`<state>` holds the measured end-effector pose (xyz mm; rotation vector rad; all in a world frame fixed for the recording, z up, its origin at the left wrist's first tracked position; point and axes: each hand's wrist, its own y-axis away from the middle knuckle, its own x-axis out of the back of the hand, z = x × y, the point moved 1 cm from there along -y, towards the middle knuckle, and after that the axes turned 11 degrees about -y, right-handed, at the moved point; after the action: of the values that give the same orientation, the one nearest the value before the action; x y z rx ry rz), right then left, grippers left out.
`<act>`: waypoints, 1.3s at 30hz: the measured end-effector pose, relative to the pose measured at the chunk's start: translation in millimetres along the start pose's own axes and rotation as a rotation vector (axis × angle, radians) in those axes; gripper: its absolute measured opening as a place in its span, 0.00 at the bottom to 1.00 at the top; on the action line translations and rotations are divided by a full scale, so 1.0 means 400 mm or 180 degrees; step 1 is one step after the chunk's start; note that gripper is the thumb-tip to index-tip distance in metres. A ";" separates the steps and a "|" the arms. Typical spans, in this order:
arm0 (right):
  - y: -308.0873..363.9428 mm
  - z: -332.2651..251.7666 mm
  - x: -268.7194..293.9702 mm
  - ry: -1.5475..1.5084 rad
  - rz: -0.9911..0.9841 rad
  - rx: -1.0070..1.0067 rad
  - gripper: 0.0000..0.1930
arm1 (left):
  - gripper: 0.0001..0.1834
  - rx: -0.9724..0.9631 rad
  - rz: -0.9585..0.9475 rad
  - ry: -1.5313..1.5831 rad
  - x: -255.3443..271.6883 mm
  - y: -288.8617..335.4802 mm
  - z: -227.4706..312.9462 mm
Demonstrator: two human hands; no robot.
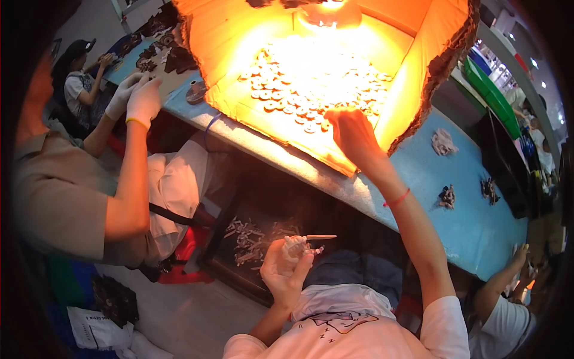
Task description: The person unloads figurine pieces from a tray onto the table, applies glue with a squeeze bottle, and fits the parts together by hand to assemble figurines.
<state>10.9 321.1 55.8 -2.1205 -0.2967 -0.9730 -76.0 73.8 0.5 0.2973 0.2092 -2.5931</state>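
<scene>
Many small, round, orange-lit discs (290, 109) remain; left hand (284, 270) curls around whitish lumpy pieces (294, 246); right hand (354, 135) bunches, contents unclear.

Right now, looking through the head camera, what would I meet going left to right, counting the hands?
Black cap, co-worker's gloved hands, your left hand, your right hand, crumpled cloth, green tray.

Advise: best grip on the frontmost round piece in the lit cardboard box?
Probably pinch the frontmost round piece by its rim, through the open front of the cardboard box: the piece looks small and disc-like, its near side uncovered, and the right hand fits there.
</scene>
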 end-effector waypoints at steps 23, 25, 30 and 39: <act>-0.093 0.054 -0.056 0.0713 -0.0018 -0.0301 0.04 | 0.19 0.0117 0.0084 0.0025 0.027 0.013 0.011; -0.068 -0.006 -0.019 0.0173 0.0097 -0.0194 0.04 | 0.19 0.0076 0.0113 -0.0018 0.023 0.008 0.009; 0.016 -0.091 0.069 -0.0950 0.0502 -0.0313 0.03 | 0.19 -0.0009 0.0010 -0.0045 -0.006 0.001 0.020; 0.140 -0.128 0.119 -0.4255 -0.0156 -0.2029 0.06 | 0.19 0.0028 -0.0148 -0.0202 -0.051 0.000 0.015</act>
<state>42.8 241.0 80.7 -3.0756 -0.7335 0.5875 -59.8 82.3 11.4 0.2151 0.1839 -2.6455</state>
